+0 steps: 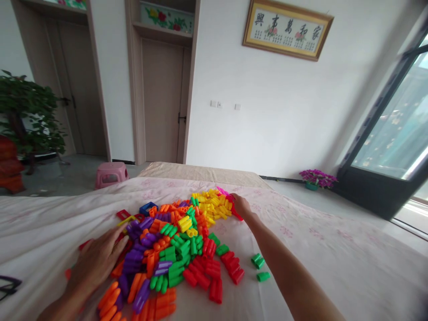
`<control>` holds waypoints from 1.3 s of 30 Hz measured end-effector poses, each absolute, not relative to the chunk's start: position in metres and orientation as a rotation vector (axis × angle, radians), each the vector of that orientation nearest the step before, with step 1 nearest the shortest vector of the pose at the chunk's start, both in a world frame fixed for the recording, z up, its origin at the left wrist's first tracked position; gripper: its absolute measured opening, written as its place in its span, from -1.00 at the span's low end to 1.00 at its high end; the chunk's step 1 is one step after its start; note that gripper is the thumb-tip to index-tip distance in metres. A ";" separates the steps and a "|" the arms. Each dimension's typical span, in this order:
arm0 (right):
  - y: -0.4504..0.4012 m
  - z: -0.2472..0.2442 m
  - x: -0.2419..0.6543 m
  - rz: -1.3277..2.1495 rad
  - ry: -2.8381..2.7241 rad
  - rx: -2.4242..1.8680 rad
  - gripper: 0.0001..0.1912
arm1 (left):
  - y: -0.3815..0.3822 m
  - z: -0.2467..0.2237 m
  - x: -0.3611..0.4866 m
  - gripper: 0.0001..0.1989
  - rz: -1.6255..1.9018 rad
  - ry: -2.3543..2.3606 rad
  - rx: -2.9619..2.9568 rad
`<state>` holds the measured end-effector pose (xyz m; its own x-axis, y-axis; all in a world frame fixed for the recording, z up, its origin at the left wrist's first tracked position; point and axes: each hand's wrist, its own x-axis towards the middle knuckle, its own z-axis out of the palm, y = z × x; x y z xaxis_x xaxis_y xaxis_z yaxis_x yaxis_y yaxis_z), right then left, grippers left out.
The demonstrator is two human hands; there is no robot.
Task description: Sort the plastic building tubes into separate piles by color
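Loosely, the left hand (100, 255) lies by purple blocks (133, 262). Well apart from it, the right hand (240, 206) touches a red piece (237, 215); I can't tell if it grips.

You have purple, orange, green, red and yellow plastic pieces (169, 254) on a white cloth (334, 258) printed with pale pink flowers (286, 231). You also see a pink stool (112, 166), a greyish-brown door (162, 98), magenta blossoms (319, 177) in a green pot (312, 187), and a gold-framed panel (284, 32) with black characters (275, 22).
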<state>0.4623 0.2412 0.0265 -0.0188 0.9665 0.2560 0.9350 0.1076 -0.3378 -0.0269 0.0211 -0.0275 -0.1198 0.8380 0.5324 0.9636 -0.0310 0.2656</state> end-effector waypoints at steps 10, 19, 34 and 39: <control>0.170 0.015 0.361 0.325 -1.969 -1.478 -0.67 | 0.011 -0.011 -0.012 -0.50 -0.814 -2.064 -1.977; 0.094 0.043 0.287 0.399 -1.953 -1.478 -0.67 | 0.006 -0.009 -0.011 -0.48 -0.954 -2.079 -1.992; 0.110 0.094 0.418 0.129 -1.603 -2.078 -0.58 | 0.010 -0.012 -0.019 -0.52 -1.368 -1.825 -2.035; 0.103 0.074 0.462 0.141 -1.581 -2.204 -0.55 | 0.017 -0.021 -0.024 -0.53 -1.347 -1.816 -2.068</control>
